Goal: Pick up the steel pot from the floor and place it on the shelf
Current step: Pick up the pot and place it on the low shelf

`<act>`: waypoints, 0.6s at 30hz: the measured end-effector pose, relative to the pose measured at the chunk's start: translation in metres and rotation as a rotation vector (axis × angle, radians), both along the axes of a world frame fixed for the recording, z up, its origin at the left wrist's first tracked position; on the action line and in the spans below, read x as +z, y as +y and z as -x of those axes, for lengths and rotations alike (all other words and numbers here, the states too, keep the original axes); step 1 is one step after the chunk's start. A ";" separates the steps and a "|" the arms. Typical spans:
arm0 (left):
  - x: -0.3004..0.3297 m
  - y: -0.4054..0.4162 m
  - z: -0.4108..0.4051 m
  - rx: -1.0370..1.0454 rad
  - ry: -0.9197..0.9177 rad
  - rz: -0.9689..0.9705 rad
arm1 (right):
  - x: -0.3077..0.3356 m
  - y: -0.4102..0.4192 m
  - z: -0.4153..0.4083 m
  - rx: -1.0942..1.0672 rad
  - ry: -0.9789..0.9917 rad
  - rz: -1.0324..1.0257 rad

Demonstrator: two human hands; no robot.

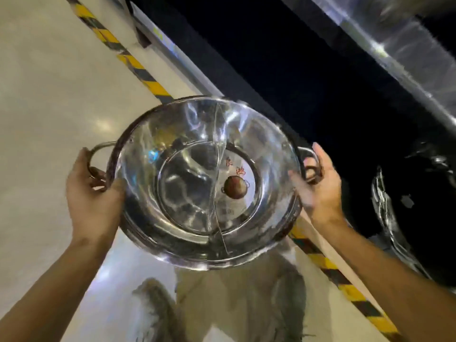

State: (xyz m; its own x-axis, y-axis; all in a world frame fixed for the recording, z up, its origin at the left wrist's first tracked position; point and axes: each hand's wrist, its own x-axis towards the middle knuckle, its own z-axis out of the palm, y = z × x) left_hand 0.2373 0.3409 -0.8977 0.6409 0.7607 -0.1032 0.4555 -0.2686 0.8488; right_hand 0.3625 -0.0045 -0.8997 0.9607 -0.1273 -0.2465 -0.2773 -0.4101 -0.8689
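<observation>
Showing at the bottom of the steel pot (204,181) is a round sticker (235,187) with a reddish-brown picture of a pot and two red characters above it, too blurred to read; smaller print lower on the label cannot be made out either. A thin curved divider (218,169) splits the pot's inside into two halves.

Below lies a pale, glossy floor (49,95), filling the left of the frame and reflecting lights. A yellow-and-black striped tape (138,67) runs diagonally from the upper left to the lower right. Beyond it, a metal shelf edge (177,62) borders a dark space at the upper right, where a shiny rail (385,53) crosses the corner. Dark shiny items (407,201) sit in the shadow at the right, too dim to identify.

The pot is held in mid-air at the centre of the frame, above the floor and the tape. The left hand (92,193) closes around the left loop handle (98,159), thumb pressing the rim. The right hand (318,186) grips the right loop handle (309,166), its fingers (320,154) curled over the loop.
</observation>
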 end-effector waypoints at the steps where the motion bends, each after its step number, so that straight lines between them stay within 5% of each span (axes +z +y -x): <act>1: -0.011 0.001 -0.024 -0.043 -0.034 -0.031 | -0.009 0.000 -0.020 0.002 -0.046 0.020; 9: -0.043 0.009 -0.165 -0.108 -0.332 -0.180 | -0.051 -0.003 -0.139 -0.018 -0.218 0.048; 13: -0.043 0.016 -0.184 -0.378 -0.240 -0.343 | -0.046 -0.015 -0.163 0.051 -0.148 0.095; 18: -0.017 0.010 -0.189 -0.521 -0.176 -0.304 | -0.023 -0.022 -0.163 -0.002 -0.158 0.101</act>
State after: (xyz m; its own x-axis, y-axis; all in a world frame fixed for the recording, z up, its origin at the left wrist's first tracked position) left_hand 0.4260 0.3507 -0.9144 0.9230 0.3228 0.2096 0.0603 -0.6590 0.7497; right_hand 0.5251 -0.0265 -0.9231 0.9863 -0.1454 -0.0780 -0.1410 -0.4973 -0.8561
